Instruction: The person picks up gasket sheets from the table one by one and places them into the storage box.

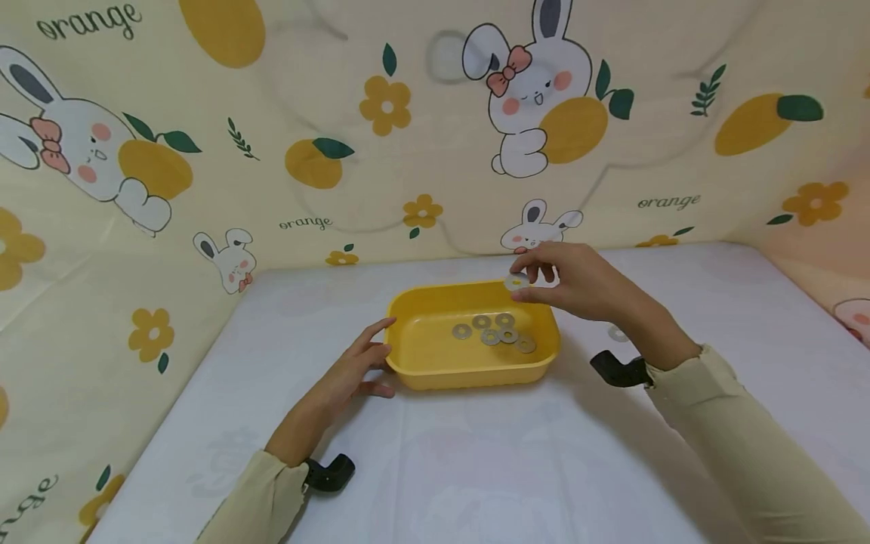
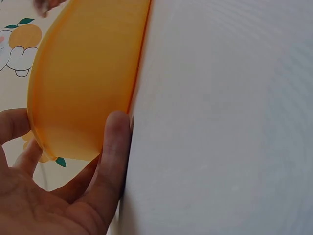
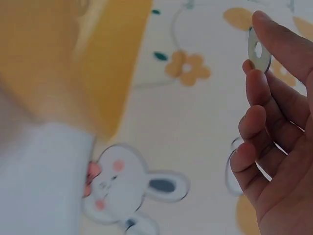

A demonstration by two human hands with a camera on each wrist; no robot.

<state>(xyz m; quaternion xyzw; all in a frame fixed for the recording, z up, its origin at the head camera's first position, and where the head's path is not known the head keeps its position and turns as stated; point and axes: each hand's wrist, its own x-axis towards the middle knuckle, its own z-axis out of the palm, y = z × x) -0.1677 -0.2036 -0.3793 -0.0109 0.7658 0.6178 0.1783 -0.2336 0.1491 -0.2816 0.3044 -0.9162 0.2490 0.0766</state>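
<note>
Between the thumb and fingertips of my right hand [image 1: 578,283] is a flat metal washer [image 1: 510,285], raised over the back right rim of a yellow tray [image 1: 469,378]. The right wrist view shows the same washer [image 3: 264,61] pinched at its edges, its round hole visible. Inside the tray, several washers [image 1: 462,332] lie on the bottom, mostly towards the right side, some overlapping. My left hand [image 1: 353,369] rests against the tray's left end, fingers spread. Up close in the left wrist view, its thumb [image 2: 115,142] lies along the tray's outer wall and a finger touches the rim.
Another washer [image 1: 617,333] lies on the white tabletop [image 1: 476,461], right of the tray and partly hidden by my right wrist. A patterned cloth [image 1: 421,166] with rabbits and oranges rises behind the table and along its sides. Each wrist carries a black camera mount [image 1: 331,474].
</note>
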